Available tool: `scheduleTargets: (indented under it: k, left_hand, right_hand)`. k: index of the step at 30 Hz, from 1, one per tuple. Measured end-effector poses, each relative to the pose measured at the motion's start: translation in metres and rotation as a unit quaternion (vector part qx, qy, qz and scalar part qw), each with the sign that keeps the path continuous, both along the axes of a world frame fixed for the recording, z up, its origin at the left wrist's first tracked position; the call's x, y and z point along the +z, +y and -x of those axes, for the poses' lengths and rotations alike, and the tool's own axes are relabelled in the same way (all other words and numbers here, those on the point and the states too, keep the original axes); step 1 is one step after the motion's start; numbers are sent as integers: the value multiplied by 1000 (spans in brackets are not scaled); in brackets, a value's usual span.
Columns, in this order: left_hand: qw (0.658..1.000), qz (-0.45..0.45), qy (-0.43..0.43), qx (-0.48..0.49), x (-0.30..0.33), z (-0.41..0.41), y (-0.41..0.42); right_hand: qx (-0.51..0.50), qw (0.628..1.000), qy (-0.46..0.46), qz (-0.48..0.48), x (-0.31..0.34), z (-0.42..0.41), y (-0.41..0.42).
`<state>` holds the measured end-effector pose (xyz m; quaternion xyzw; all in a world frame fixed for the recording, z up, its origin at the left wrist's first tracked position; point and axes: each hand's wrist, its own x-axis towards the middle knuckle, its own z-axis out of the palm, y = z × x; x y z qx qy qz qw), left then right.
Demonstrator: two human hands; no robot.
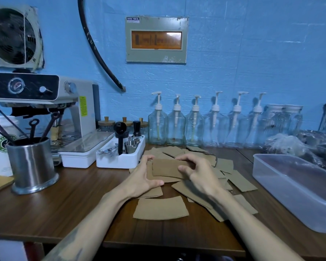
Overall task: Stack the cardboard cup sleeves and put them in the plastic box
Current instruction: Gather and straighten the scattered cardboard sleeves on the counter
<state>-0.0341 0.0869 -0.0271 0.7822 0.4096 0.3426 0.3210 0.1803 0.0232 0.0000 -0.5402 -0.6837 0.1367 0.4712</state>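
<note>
From the head view, the person has both hands out over the middle of the desk (68, 200), and between them is a small stack of sleeves (167, 169), flat brown cardboard with its long axis running left to right, straight ahead of the body. The left hand (142, 178) grips the stack's left end, fingers curled over the far edge and the thumb lying along the near edge. The right hand (195, 172) pinches the right end, fingers bent over the top and thumb pressed on the face. So both hands are clamped on the same stack, one at each end, apart by the stack's length.

Around and under it lie the loose sleeves (161, 208), scattered flat on the desk at all angles, one just in front of the wrists and more fanned off to the right and behind. The plastic box (271, 178) stands open at the right side of the desk, well apart from the stack and nearer the right hand; it looks empty, though its walls are cloudy. I'd judge the stacking is barely begun, with most sleeves not yet gathered.
</note>
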Motion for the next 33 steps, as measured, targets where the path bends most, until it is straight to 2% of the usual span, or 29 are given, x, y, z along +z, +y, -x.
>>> scheduleTargets:
  k: [2,6,8,12,15,19,24,28,33]
  left_hand:
    - [1000,-4,-1,1,1,0,-1]
    - [1000,-15,3,-2,2,1,-2]
    - [1000,-24,4,-1,1,2,0]
    - [1000,-17,2,-13,0,2,0]
    - [1000,0,-8,-19,1,1,-1]
    - [1000,-6,-5,-19,1,0,-1]
    - [1000,-11,1,-18,0,-1,0]
    - [1000,-17,6,-16,-1,0,1]
    - [1000,-16,-1,-17,0,0,-1]
  right_hand:
    - [-14,999,48,8,2,-2,0]
    - [6,970,241,-9,14,-6,-1]
    - [31,961,273,0,15,-13,-1]
    - [53,966,251,27,13,-14,-7]
    - [0,974,223,34,7,-8,-3]
    - [-149,989,-8,17,-7,-10,6]
    - [-232,959,-166,13,-12,-8,3]
    - [-212,967,-140,19,-9,-13,5]
    - [-153,988,23,0,-1,-10,2]
